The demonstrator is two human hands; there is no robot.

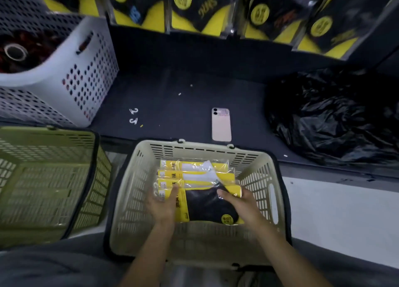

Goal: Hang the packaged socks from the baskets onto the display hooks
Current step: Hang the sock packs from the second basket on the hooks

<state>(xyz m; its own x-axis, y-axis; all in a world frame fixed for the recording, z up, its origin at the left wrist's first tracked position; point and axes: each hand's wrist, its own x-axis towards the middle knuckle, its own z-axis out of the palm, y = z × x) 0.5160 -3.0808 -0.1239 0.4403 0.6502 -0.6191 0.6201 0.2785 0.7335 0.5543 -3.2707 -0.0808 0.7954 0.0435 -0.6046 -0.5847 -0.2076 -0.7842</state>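
A cream basket (261, 178) in front of me holds several yellow sock packs (194, 174) in clear wrap, stacked like steps. The nearest pack (207, 206) shows black socks. My left hand (162, 202) lies on that pack's left edge, fingers stretched forward onto the yellow card. My right hand (239, 202) holds its right edge, thumb on top. More black-and-yellow sock packs (187, 8) hang in a row along the top of the view; the hooks themselves are hidden.
An olive-green basket (49, 178) stands at the left. A white perforated bin (71, 70) with dark items sits at the back left. On the dark shelf lie a pink phone (221, 124), two small white hooks (133, 116) and a black plastic bag (332, 113).
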